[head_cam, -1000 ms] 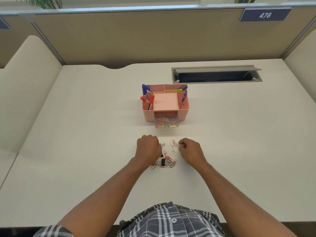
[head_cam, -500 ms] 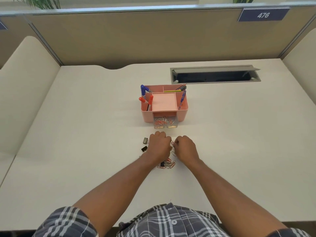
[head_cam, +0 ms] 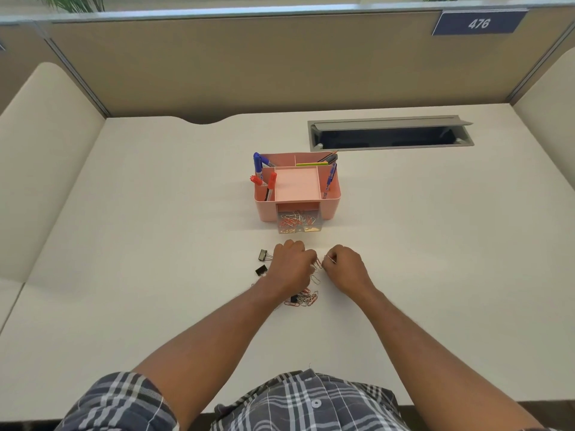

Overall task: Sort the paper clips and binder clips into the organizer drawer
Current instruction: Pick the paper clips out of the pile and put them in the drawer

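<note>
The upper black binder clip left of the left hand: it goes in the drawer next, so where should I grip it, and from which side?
Hedged: pinch the small black binder clip across its black body from above; it lies free on the white desk, apart from the left hand. Its handles are too small to judge.

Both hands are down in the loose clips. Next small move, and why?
Probably carry the right hand forward to the open clear drawer and drop its clip there. It appears to pinch a paper clip; the drawer already holds clips, while a pile remains on the desk.
</note>
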{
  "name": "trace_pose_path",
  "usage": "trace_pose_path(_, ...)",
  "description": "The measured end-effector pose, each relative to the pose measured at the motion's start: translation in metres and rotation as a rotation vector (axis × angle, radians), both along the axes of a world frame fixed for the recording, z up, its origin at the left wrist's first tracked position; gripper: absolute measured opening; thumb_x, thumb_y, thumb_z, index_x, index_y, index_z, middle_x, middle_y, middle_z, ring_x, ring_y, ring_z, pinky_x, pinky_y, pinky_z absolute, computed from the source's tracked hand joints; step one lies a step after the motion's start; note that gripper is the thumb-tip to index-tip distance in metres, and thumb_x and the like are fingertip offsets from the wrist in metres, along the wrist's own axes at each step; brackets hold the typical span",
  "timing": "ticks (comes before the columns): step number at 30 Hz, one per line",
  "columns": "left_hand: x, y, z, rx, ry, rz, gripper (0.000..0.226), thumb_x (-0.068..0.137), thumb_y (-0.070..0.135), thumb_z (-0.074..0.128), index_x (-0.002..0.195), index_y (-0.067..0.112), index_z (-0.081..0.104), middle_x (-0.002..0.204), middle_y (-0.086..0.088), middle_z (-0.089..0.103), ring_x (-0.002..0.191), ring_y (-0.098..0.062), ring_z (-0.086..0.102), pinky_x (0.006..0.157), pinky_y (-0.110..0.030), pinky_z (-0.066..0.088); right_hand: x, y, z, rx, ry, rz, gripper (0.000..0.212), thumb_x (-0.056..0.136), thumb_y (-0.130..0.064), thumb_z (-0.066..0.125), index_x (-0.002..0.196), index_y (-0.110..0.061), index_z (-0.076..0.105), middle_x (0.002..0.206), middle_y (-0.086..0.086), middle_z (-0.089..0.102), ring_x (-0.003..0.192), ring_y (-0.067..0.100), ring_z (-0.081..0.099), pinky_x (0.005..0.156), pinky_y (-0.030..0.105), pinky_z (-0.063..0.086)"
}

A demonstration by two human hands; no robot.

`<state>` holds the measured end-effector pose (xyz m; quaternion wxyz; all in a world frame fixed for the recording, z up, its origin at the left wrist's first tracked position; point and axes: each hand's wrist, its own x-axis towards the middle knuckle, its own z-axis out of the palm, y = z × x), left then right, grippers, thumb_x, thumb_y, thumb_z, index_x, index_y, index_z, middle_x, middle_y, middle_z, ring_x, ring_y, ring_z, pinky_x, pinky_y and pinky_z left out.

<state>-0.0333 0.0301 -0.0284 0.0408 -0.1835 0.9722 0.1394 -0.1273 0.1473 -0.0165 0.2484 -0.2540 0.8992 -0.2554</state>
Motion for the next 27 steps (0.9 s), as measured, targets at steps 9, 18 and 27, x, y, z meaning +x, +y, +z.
trace_pose_path(9, -0.006, 0.000, 0.006, -0.071, -0.056, -0.021, 0.009, 0.086, 0.018, 0.059, 0.094, 0.015, 0.064, 0.096, -0.004, 0.058, 0.094, -0.027, 0.051, 0.071, -0.035, 0.031, 0.002, 0.002, -0.002, -0.023, 0.019, -0.015, 0.013, 0.090, -0.019, 0.057, 0.089, -0.013, 0.068, 0.091, 0.001, 0.071, 0.087, 0.022, 0.063, 0.073, 0.031, 0.046)
trace_pose_path(18, 0.022, -0.015, 0.020, 0.115, 0.264, 0.171, 0.009, 0.085, 0.015, 0.057, 0.076, 0.014, 0.060, 0.073, -0.001, 0.063, 0.071, -0.025, 0.055, 0.068, -0.041, 0.047, 0.018, -0.011, -0.014, 0.090, 0.283, 0.141, 0.020, 0.092, -0.015, 0.050, 0.092, -0.006, 0.067, 0.094, 0.014, 0.065, 0.090, 0.032, 0.059, 0.073, 0.038, 0.047)
trace_pose_path(27, 0.000, -0.053, 0.059, 0.107, 0.530, 0.257, 0.010, 0.087, 0.008, 0.061, 0.080, 0.013, 0.065, 0.076, 0.001, 0.064, 0.073, -0.016, 0.055, 0.067, -0.036, 0.050, 0.015, -0.012, -0.008, 0.098, 0.185, 0.205, 0.016, 0.088, -0.009, 0.048, 0.091, -0.004, 0.063, 0.096, 0.013, 0.063, 0.091, 0.031, 0.058, 0.076, 0.038, 0.047)
